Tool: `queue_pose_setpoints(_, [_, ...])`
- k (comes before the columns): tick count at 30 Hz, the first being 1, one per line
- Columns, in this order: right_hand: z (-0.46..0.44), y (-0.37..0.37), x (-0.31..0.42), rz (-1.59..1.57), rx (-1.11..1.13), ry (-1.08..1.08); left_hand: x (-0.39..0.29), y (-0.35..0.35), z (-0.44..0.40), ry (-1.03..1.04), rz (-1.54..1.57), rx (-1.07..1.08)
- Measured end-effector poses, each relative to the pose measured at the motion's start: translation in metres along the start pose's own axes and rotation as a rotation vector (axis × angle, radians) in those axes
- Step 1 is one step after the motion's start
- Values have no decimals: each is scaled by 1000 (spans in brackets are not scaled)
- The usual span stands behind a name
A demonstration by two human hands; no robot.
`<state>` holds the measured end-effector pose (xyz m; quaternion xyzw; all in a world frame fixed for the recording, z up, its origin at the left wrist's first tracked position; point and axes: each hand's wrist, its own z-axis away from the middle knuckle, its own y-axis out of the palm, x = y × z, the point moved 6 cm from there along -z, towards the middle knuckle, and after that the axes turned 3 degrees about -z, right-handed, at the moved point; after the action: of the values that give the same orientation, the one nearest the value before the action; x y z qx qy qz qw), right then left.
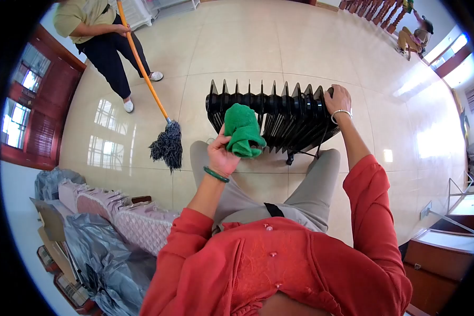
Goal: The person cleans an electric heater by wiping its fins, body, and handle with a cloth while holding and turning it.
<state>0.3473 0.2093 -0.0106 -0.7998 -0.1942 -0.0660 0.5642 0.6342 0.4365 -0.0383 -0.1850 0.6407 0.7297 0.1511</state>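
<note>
A black finned oil radiator (295, 113) stands on the tiled floor in front of my knees, its row of fins facing up. My left hand (224, 155) is closed around a bunched green cloth (242, 129), held up over the left part of the radiator and hiding some of its fins. I cannot tell whether the cloth touches the metal. At the radiator's right end, my right hand (338, 101) grips the end panel, fingers curled over its top edge. A black cord runs down the right side.
To the left, a person (97, 37) holds a mop (166, 142) on the floor. A pink quilted sofa cover (142, 226) and grey plastic sheeting (100, 253) lie at lower left. A wooden cabinet (437, 258) stands at lower right. Another person (416, 39) sits far back by the railing.
</note>
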Motion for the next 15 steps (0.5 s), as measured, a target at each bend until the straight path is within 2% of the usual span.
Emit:
queue_pose_setpoints(2, [5,6,-16,58,40,72,-2,-4,1,-3,53,-2])
queue_pose_setpoints(4, [8,4,-13,88,-18,-28,1,0,1,-133,215,229])
queue_pose_setpoints(5, [6,0,-14,86,-16,-27,2,-2,0,-133,213,226])
queue_pose_setpoints(7, [-2,-3,-21,47,169,62,2,3,0,-173,440,313])
queue_pose_setpoints(8, [-7,0,-29,63,200,37,0,3,0,-172,437,316])
queue_pose_setpoints(11, [3,1,-37,106,111,-8,-1,7,2,-166,278,298])
queue_pose_setpoints(12, [4,6,-45,95,119,88,1,0,1,-143,147,155])
queue_pose_setpoints(13, [0,7,-45,94,121,79,3,-8,2,-119,18,8])
queue_pose_setpoints(15, [1,13,-53,-3,191,116,8,-10,11,-117,-39,-39])
